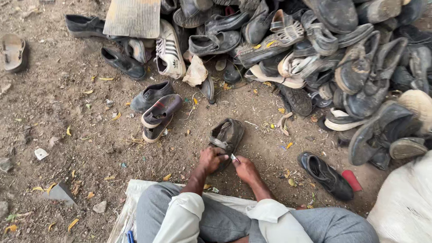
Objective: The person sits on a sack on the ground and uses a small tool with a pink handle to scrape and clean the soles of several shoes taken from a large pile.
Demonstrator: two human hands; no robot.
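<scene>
A worn grey-brown sandal (228, 134) lies on the dirt ground in front of my crossed legs in grey trousers. My left hand (210, 159) grips the sandal's near end. My right hand (244, 168) is closed around a small thin tool (234, 157) whose pale tip points at the sandal's heel edge. Both hands are close together, almost touching. Rolled white sleeves cover my forearms.
A big heap of old dark shoes and sandals (315, 49) fills the top right. A white sneaker (170, 51), a stacked pair (158, 116), a black shoe (326, 174) with a red piece (351, 180), and a white sack (405, 202) lie around. I sit on a white sheet (135, 193).
</scene>
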